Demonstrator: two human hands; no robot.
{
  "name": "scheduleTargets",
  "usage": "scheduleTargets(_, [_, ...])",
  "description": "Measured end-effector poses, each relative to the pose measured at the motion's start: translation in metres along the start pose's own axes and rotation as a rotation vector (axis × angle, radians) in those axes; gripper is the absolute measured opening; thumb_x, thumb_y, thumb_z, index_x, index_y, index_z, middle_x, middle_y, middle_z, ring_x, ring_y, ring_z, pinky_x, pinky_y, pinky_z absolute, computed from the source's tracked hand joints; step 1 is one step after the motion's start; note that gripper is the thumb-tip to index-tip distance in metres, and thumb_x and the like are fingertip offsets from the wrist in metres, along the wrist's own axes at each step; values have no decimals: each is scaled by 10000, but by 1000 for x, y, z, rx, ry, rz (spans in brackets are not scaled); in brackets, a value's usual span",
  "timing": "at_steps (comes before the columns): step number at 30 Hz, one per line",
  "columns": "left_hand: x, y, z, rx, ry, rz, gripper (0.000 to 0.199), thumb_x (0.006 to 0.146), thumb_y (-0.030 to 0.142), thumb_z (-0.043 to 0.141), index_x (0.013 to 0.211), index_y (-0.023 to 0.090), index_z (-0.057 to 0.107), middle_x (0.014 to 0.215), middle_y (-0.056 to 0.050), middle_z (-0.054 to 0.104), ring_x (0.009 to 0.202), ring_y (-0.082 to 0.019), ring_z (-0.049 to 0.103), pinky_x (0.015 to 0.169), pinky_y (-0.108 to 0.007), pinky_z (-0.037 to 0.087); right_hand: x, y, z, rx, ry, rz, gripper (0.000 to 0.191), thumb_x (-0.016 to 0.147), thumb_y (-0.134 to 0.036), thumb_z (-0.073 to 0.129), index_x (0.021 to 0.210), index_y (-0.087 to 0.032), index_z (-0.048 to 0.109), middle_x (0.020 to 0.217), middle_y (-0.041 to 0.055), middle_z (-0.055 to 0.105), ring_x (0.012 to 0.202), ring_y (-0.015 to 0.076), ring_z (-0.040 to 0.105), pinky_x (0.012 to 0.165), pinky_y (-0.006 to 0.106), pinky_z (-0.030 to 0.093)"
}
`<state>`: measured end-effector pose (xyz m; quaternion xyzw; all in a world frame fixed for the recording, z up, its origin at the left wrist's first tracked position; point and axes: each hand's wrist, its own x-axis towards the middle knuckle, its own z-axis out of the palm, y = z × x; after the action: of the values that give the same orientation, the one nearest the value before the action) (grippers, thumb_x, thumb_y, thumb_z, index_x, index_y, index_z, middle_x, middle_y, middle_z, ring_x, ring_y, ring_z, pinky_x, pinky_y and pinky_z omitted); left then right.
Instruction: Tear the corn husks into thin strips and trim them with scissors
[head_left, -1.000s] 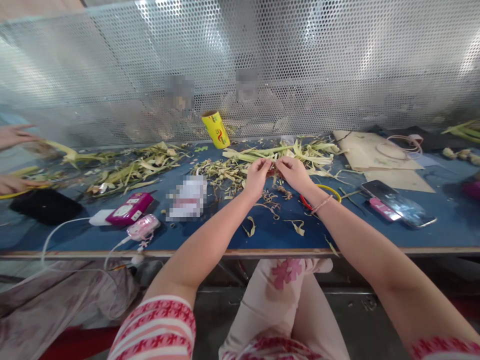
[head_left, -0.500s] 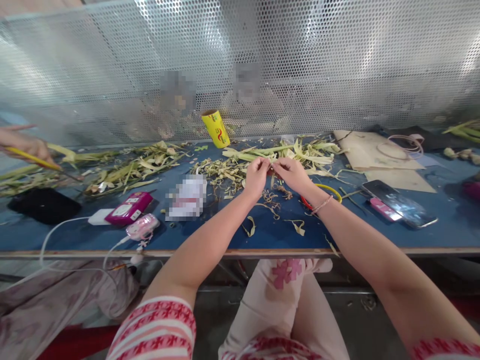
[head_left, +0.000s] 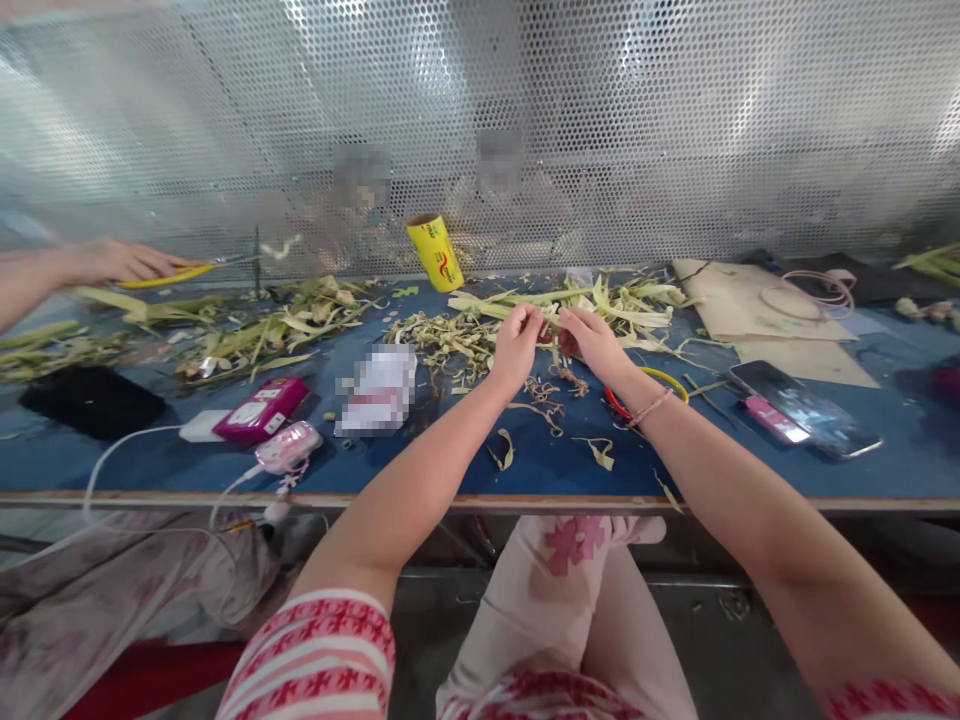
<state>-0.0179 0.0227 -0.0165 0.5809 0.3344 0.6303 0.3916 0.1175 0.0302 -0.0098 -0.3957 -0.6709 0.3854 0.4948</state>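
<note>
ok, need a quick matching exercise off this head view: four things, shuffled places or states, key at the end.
Things
1. Left hand
2. Yellow tube
3. Dark phone
4. Magenta box

Places or states
A. Beside a pink item, to the right of both forearms
B. Has a white block at one end
C. Fingers bent, close to the right hand
D. Tilted, open end up, near the perforated panel

Pairs: 1-C, 2-D, 3-A, 4-B
</note>
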Motion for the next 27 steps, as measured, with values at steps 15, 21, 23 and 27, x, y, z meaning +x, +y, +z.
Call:
scheduleTargets(15, [-6,0,9,47,-73,-107,383,869,448,611,636,184,459,583,39,431,563,-89,427,597,-245,375,-7,-13,-1,-312,149,-125,339,887,-402,450,607,-234,360,541,-22,388,574,142,401,581,296,307])
scheduleTargets(21, [-4,-4,8,-44,-92,-154,433,835,514,631,620,187,447,548,47,416,528,-81,408,566,-245,374,-10,-17,-1,-413,201,-175,300,906,-346,443,637,-233,372,546,-26,388,566,145,389,596,299,294])
scheduleTargets(23, [-4,-2,9,-51,-80,-156,430,828,515,641,620,190,451,534,51,405,515,-78,392,554,-244,364,-10,-17,-1,-428,211,-173,290,910,-332,442,644,-231,382,540,-30,381,557,142,382,593,299,290])
scheduleTargets(27, [-6,7,8,88,-83,-90,442,826,515,639,593,194,444,500,54,387,492,-80,349,526,-254,303,-10,-15,-1,-402,185,-159,290,920,-344,426,656,-234,383,544,-28,403,561,148,406,595,300,297])
